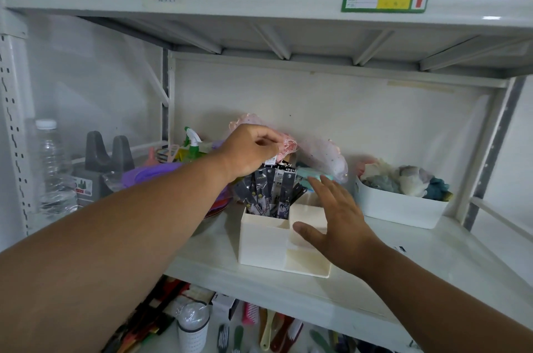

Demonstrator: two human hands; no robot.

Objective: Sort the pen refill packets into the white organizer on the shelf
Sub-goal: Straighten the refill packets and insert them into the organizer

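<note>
A white organizer (264, 247) with several compartments stands on the middle shelf. Several black pen refill packets (272, 189) stand upright in its back left compartment. My left hand (249, 150) reaches over them from the left, and its curled fingers pinch the tops of the packets. My right hand (337, 222) hovers over the organizer's right side with fingers straight and spread, holding nothing. The front compartments look empty, partly hidden by my right hand.
A white bin (401, 209) of soft toys sits to the right. Purple plates (150, 175), a green spray bottle (192, 143), a grey rack (108, 156) and a water bottle (53, 168) crowd the left. Pink fabric (326, 153) lies behind the organizer. The shelf above hangs low.
</note>
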